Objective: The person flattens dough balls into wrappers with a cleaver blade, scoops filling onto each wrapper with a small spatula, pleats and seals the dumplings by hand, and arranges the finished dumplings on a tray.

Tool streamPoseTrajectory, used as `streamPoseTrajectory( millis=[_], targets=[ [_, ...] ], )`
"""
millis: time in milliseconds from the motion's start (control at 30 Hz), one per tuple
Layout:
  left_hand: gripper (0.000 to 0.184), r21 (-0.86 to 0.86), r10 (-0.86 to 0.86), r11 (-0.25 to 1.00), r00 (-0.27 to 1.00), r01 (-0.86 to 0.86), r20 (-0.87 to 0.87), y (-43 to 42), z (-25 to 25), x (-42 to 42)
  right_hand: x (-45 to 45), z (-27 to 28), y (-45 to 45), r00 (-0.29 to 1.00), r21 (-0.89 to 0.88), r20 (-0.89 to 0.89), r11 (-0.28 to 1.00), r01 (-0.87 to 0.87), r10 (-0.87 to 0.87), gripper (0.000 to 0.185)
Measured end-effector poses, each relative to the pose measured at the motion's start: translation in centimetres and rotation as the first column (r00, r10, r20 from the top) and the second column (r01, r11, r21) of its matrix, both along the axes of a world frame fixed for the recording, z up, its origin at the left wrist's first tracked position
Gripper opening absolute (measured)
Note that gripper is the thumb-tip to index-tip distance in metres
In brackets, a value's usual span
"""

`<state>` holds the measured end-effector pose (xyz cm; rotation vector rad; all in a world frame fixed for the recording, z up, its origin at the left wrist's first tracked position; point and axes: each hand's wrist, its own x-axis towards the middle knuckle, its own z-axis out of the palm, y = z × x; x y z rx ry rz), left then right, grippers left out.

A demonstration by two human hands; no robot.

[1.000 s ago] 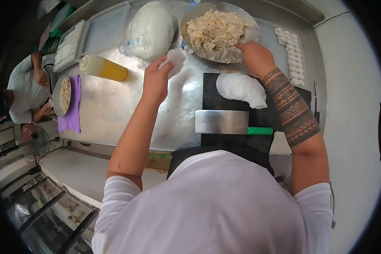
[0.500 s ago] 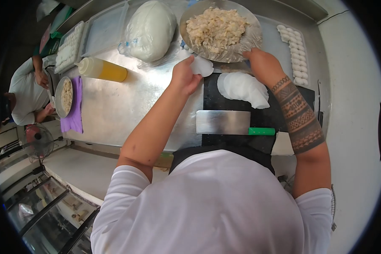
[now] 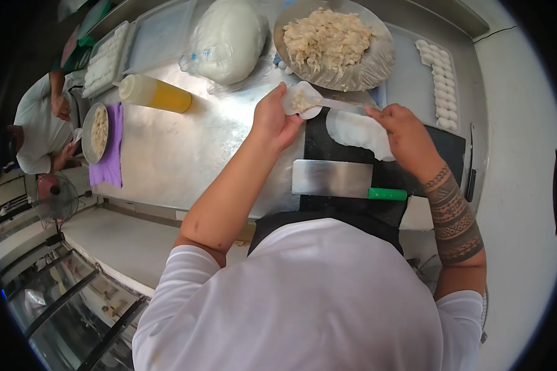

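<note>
My left hand (image 3: 275,119) holds a round white wrapper (image 3: 289,106) at its edge. A small lump of pale filling (image 3: 304,99) lies on the wrapper. In my right hand (image 3: 404,137) is the handle of a flat spatula (image 3: 343,106), whose tip touches the filling. Just beyond stands a metal bowl (image 3: 387,57) with a heap of chunky filling (image 3: 328,38). A fanned stack of white wrappers (image 3: 354,131) lies on the black board (image 3: 438,158), partly below the spatula. Nearer me is a cleaver (image 3: 333,177) with a green handle.
A squeeze bottle of yellow liquid (image 3: 155,94) and a bagged white mass (image 3: 226,46) stand left of the bowl. Trays of white pieces (image 3: 442,83) lie at both sides. At far left a co-worker (image 3: 40,123) works beside a smaller bowl (image 3: 99,133).
My right hand has come from the bowl's edge toward me with the spatula. My left hand has moved right with the wrapper, on which filling now lies.
</note>
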<state>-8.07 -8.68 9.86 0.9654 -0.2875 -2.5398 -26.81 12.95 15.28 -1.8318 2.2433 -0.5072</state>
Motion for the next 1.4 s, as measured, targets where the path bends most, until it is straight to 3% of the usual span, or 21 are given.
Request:
streamPoseTrajectory(
  millis=[67, 133, 333, 533, 633, 733, 833, 933, 1033, 1233, 1400],
  targets=[
    [0.041, -0.134, -0.022, 0.990, 0.996, 0.032, 0.081, -0.1, 0.2, 0.5, -0.4, 0.7, -0.6, 0.998, 0.059, -0.009, 0.996, 0.070, -0.069, 0.049],
    [0.041, -0.154, -0.037, 0.987, 0.996, 0.049, 0.083, -0.3, -0.3, 0.6, -1.0, 0.6, -2.7, 0.983, 0.084, -0.046, 0.980, 0.178, -0.175, 0.050],
    [0.045, -0.183, -0.033, 0.982, 0.994, 0.051, 0.100, -0.3, -2.1, -0.1, -2.3, -2.5, -8.1, 0.963, 0.109, -0.150, 0.964, 0.243, -0.225, 0.042],
    [0.044, -0.148, -0.045, 0.987, 0.990, 0.065, 0.131, -0.9, -2.2, 0.2, -4.3, -0.9, -8.5, 0.976, 0.251, -0.130, 0.947, 0.200, -0.172, 0.043],
    [0.041, -0.152, -0.055, 0.986, 0.993, 0.070, 0.101, -1.1, -2.5, -0.2, -4.6, -2.1, -8.7, 0.968, 0.206, -0.146, 0.950, 0.233, -0.206, 0.042],
    [0.039, -0.163, -0.056, 0.984, 0.992, 0.074, 0.113, -1.0, -2.5, -0.7, -4.8, -2.8, -8.3, 0.987, 0.228, -0.096, 0.962, 0.150, -0.131, 0.037],
    [0.038, -0.166, -0.056, 0.983, 0.992, 0.074, 0.113, -0.7, -2.5, -1.1, -5.9, -0.8, -7.7, 0.990, 0.267, -0.089, 0.955, 0.126, -0.105, 0.036],
    [0.038, -0.137, -0.064, 0.988, 0.994, 0.077, 0.094, -0.4, -2.7, -1.7, -6.5, -3.1, -8.0, 0.991, 0.096, -0.073, 0.988, 0.120, -0.113, 0.036],
    [0.039, -0.117, -0.074, 0.990, 0.996, 0.079, 0.046, -0.2, -3.1, -2.0, -5.2, -3.3, -8.0, 0.976, 0.203, -0.176, 0.966, 0.162, -0.127, 0.035],
    [0.045, -0.115, -0.088, 0.989, 0.996, 0.088, 0.011, 0.2, -2.8, -2.4, -4.2, -0.8, -5.4, 0.986, 0.250, -0.144, 0.962, 0.113, -0.079, 0.038],
    [0.050, -0.050, -0.089, 0.995, 0.995, 0.086, -0.055, 0.7, -2.2, -2.3, -4.4, -0.1, -2.0, 0.935, 0.224, 0.328, 0.972, 0.065, -0.138, 0.042]
  ],
)
